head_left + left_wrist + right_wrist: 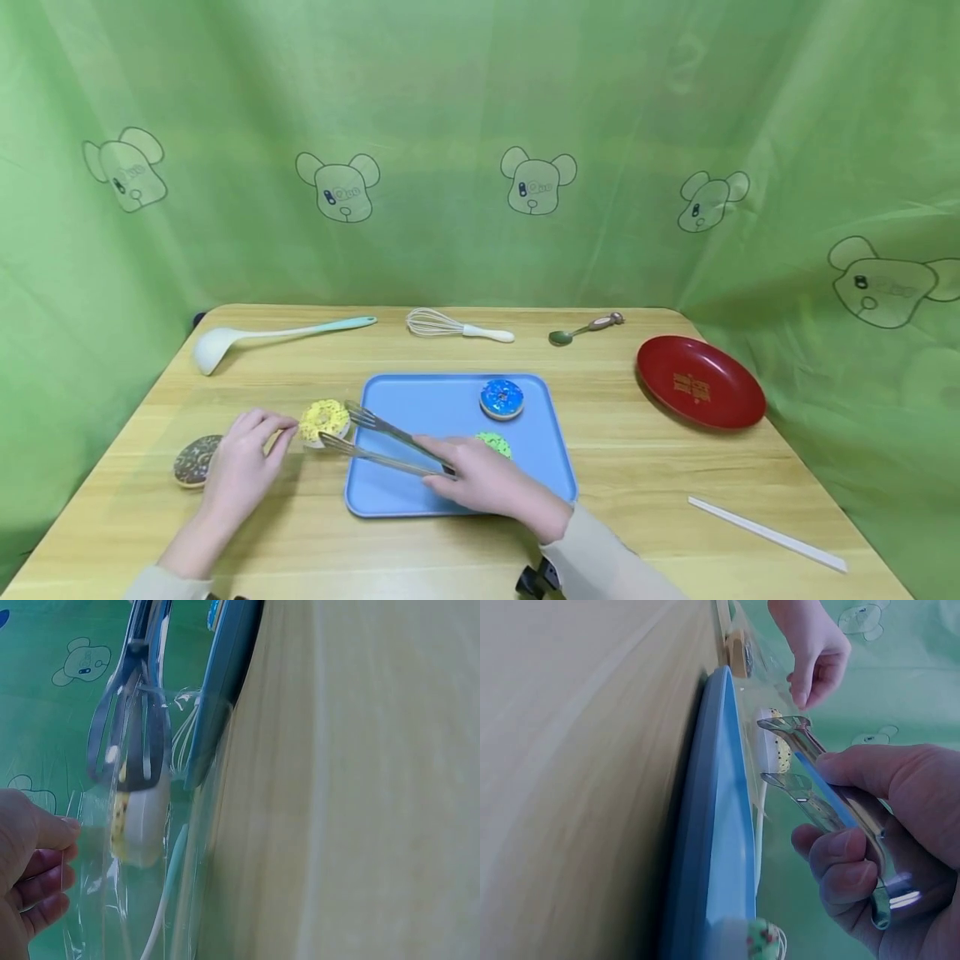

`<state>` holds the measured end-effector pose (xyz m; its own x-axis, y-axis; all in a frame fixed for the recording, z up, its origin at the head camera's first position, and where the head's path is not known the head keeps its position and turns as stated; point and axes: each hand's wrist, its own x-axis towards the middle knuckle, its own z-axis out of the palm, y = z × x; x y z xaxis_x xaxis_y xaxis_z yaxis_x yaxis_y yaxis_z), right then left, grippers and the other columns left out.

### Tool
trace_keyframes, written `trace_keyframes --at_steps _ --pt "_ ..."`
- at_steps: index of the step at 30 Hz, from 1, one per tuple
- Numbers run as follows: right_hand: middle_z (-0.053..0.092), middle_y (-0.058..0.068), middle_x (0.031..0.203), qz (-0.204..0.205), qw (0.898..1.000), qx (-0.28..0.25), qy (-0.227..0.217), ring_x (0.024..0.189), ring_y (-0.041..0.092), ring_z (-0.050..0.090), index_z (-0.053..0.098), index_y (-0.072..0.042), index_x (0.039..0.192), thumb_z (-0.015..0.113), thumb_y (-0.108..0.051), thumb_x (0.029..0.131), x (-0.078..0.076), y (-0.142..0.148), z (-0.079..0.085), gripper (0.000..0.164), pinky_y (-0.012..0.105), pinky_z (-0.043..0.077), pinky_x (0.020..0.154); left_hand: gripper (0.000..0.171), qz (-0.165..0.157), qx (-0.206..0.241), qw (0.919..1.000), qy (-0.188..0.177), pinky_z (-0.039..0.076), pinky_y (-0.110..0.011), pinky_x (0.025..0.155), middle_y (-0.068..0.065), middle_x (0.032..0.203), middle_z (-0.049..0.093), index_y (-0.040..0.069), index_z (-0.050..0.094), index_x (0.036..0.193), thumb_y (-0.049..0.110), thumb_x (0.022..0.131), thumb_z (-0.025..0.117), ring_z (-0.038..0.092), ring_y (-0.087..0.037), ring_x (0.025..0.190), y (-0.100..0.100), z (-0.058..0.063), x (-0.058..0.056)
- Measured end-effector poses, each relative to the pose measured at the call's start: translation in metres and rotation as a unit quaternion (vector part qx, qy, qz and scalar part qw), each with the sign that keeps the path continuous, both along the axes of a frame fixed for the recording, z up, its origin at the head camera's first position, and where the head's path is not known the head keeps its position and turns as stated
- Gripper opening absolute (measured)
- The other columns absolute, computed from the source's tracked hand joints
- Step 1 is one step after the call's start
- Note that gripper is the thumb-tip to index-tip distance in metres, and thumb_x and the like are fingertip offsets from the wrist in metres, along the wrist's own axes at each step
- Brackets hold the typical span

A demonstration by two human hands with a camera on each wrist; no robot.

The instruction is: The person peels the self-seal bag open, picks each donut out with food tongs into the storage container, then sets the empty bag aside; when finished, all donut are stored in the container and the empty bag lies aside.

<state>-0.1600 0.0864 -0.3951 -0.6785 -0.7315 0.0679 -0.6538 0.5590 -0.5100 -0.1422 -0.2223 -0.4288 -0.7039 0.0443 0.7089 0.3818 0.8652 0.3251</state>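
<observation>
Red plate [723, 379] with gold writing [691, 387], right hand [487, 477] gripping tongs [393, 432], left hand [243, 462] pinching clear plastic [94, 889] (plainest in left-wrist view)

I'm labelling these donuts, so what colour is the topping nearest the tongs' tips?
That donut is yellow on top, clearest in the head view.

The left grip [243, 457] is pinching with its thumb [56, 832], while the right grip [480, 475] is clasping with curled fingers [846, 880].
</observation>
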Motion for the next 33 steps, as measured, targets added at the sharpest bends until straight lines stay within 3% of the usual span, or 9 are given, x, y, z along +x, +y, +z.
trace_keyframes --at_steps 4,6,9,13,21,33 --pt "0.060 -0.001 0.089 -0.016 1.000 -0.008 -0.002 0.056 0.005 0.036 0.043 -0.007 0.138 0.061 -0.025 0.091 0.002 0.014 0.001 0.054 0.018 0.040 0.052 0.017 0.002 0.001 1.0000 -0.002 0.049 -0.040 0.062 -0.006 0.078 0.062 0.004 0.069 0.082 -0.003 0.068 0.077 0.056 -0.022 0.072 -0.001 0.000 0.000" --pt "0.061 0.001 0.091 -0.023 1.000 -0.016 -0.006 0.057 0.006 0.037 0.043 -0.007 0.138 0.061 -0.025 0.090 0.003 0.023 0.001 0.054 0.019 0.039 0.049 0.017 0.002 0.002 1.0000 -0.003 0.049 -0.040 0.062 -0.005 0.078 0.063 0.004 0.069 0.082 -0.002 0.068 0.077 0.056 -0.022 0.072 -0.001 0.000 -0.001" --pt "0.063 0.006 0.106 -0.036 0.999 -0.030 -0.013 0.062 0.005 0.044 0.043 -0.007 0.138 0.062 -0.022 0.090 0.004 0.036 0.001 0.054 0.019 0.044 0.054 0.016 0.002 0.001 1.0000 -0.005 0.049 -0.040 0.063 -0.005 0.078 0.063 0.005 0.069 0.082 -0.002 0.069 0.077 0.056 -0.022 0.073 0.000 -0.001 -0.002" --pt "0.063 0.006 0.107 -0.058 0.997 -0.037 -0.018 0.064 0.005 0.049 0.044 -0.007 0.138 0.063 -0.021 0.089 0.005 0.050 0.002 0.054 0.020 0.047 0.056 0.016 0.001 0.000 1.0000 -0.002 0.049 -0.041 0.064 -0.006 0.079 0.064 0.005 0.069 0.082 -0.001 0.069 0.076 0.057 -0.023 0.074 -0.001 -0.002 -0.002" --pt "0.063 0.012 0.112 -0.086 0.995 -0.046 -0.027 0.051 0.003 0.044 0.044 -0.004 0.136 0.064 -0.018 0.088 0.001 0.066 0.004 0.054 0.022 0.044 0.044 0.016 -0.005 0.006 1.0000 0.005 0.049 -0.043 0.067 -0.007 0.080 0.065 0.004 0.069 0.082 -0.002 0.069 0.077 0.058 -0.025 0.075 -0.001 -0.002 -0.002" --pt "0.062 0.008 0.103 -0.112 0.993 -0.011 -0.028 0.051 0.006 0.043 0.045 -0.004 0.136 0.064 -0.020 0.089 -0.006 0.080 0.003 0.054 0.023 0.042 0.043 0.017 -0.001 0.004 1.0000 0.003 0.050 -0.041 0.064 -0.006 0.079 0.064 0.004 0.069 0.082 -0.002 0.069 0.077 0.057 -0.023 0.074 -0.004 -0.002 -0.002"
